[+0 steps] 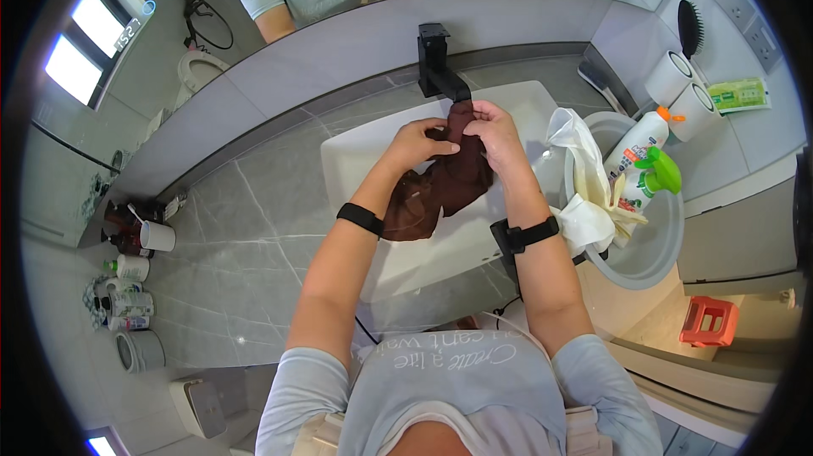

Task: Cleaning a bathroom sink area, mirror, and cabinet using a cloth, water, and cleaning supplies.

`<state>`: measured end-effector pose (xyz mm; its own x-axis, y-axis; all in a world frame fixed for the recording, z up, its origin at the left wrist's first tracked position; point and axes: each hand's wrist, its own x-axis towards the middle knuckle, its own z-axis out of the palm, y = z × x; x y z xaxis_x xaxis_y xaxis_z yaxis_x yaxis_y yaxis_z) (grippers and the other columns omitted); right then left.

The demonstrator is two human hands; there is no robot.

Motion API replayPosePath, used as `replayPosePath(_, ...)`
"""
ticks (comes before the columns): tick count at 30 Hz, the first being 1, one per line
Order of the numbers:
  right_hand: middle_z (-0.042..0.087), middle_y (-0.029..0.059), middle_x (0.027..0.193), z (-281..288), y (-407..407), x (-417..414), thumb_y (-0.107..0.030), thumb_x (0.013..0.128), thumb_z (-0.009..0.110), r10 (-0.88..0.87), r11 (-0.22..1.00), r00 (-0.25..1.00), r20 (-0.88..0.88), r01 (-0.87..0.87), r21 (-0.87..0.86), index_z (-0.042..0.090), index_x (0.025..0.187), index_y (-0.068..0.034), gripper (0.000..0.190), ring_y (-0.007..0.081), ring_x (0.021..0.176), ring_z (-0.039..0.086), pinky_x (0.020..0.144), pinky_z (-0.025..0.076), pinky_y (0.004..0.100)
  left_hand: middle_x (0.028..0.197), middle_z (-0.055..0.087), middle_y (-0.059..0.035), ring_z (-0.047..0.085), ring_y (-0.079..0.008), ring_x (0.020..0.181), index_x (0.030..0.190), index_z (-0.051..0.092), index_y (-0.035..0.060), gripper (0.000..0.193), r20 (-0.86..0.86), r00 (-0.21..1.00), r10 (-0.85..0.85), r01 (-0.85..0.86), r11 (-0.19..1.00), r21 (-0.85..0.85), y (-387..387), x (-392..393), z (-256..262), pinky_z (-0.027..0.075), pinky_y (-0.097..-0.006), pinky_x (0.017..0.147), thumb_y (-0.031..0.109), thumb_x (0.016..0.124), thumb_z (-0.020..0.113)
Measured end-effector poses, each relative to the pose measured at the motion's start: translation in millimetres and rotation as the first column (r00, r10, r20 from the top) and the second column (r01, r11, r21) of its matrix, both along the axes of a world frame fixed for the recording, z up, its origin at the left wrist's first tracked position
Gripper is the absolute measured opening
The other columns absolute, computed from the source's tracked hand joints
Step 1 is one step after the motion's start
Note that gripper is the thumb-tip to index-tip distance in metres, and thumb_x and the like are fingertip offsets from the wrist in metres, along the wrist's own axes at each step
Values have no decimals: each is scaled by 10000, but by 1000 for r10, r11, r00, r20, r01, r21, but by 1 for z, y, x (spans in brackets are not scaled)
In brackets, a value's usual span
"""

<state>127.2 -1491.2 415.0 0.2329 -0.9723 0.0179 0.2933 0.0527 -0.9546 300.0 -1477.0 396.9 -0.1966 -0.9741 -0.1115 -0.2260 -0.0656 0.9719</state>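
Observation:
A wet, dark brown piece of cloth (467,176) hangs from my hands over the white rectangular washbasin (356,151), its upper end directly beneath the spout of the black faucet (438,68). My left hand (422,143) pinches the cloth's left side, thumb pointing right. On the other side my right hand (494,132) grips the top edge close to the spout, fingers curled around the fabric. The lower left part of the cloth bunches out below my left hand. Whether water is running cannot be made out, since the cloth covers the outlet.
To the right stands a grey plastic basin (667,253) with white cloth (581,221), a green-topped spray bottle (654,176) and a white bottle (638,141). Several bottles and a white cup (157,236) line the far left of the grey countertop (254,253). A brush (600,84) lies behind.

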Motion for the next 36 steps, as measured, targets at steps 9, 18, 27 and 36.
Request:
replayPosePath(9, 611, 120, 980, 14, 17, 8, -6, 671, 629, -142, 962, 947, -287, 64, -264, 480, 1118, 49, 475, 238, 946, 589, 843, 456, 310, 812, 619, -15, 566, -104, 715, 974, 646, 44, 183, -454, 869, 199, -209, 977, 29, 3, -18, 32, 458, -243, 613, 119, 814, 602)
replayPosePath(18, 631, 141, 988, 14, 6, -3, 35, 687, 497, -385, 905, 698, -605, 156, -396, 594, 1047, -34, 380, 264, 896, 605, 812, 454, 310, 946, 592, -170, 612, -231, 707, 1176, 467, -2, 533, -384, 854, 352, -257, 926, 277, 9, -4, 21, 519, -362, 614, 373, 823, 608)
replayPosePath(27, 604, 120, 923, 25, 16, 0, 36, 656, 488, 39, 990, 965, 258, -72, 118, 560, 994, 49, 346, 222, 837, 589, 752, 461, 276, 1296, 392, -241, 478, -424, 1118, 1295, 345, 38, 746, -769, 510, 385, 146, 843, 519, 20, -21, -20, 378, -641, 885, 634, 848, 377)
replayPosePath(36, 582, 98, 1112, -58, -12, -13, -229, 787, 536, -255, 827, 863, 437, -40, 560, 550, 1082, -66, 338, 283, 1066, 530, 919, 423, 417, 1191, 528, -158, 496, -319, 1120, 1145, 499, 55, 311, -775, 243, 584, -19, 801, 598, -24, -23, -61, 361, -512, 984, 227, 888, 477)
